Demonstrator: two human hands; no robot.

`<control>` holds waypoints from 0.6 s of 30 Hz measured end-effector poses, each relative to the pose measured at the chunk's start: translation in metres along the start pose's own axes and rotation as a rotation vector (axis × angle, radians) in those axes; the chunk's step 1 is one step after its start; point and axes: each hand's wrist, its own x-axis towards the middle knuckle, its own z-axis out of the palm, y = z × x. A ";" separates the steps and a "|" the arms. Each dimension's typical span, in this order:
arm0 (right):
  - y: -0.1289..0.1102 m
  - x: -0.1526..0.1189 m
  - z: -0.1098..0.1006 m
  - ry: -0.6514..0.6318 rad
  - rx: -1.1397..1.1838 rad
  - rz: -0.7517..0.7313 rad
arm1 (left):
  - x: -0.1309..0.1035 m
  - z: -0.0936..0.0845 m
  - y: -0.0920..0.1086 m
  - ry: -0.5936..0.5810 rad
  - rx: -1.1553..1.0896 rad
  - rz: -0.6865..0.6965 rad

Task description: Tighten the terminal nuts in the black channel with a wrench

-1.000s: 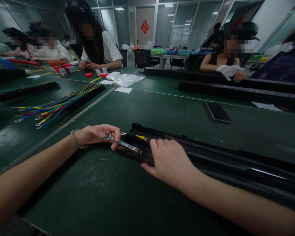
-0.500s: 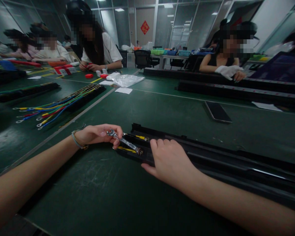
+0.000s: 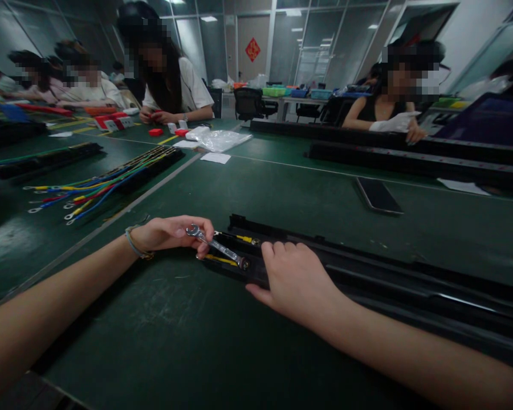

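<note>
My left hand [image 3: 182, 232] is closed on a silver wrench [image 3: 222, 249], with the wrench's open jaw showing above the fingers. The far end of the wrench sits around a bolt [image 3: 245, 264] in a long black housing [image 3: 367, 273]. Two yellow-sleeved cable ends, an upper one [image 3: 243, 238] and a lower one [image 3: 222, 259], lie in the near end of this housing. My right hand [image 3: 294, 273] grips across the housing just right of the bolts, fingers over the far side and thumb on the near side.
Bundled coloured cables with ring ends [image 3: 98, 188] lie at left. Beyond the housing are a phone [image 3: 378, 195], a clear plastic bag [image 3: 222, 140], a white paper [image 3: 215, 158] and more long black housings [image 3: 410, 159]. Several people sit around the table.
My hands and the wrench look almost unchanged. At the upper right, another person's gloved hand and bare hand have shifted slightly.
</note>
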 end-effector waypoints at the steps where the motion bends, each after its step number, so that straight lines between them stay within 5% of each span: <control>1: 0.000 0.000 0.000 -0.004 0.002 -0.002 | 0.000 0.000 0.000 0.000 0.000 0.000; 18: 0.000 -0.001 -0.002 -0.023 -0.003 0.000 | 0.001 0.003 0.001 0.028 0.018 -0.020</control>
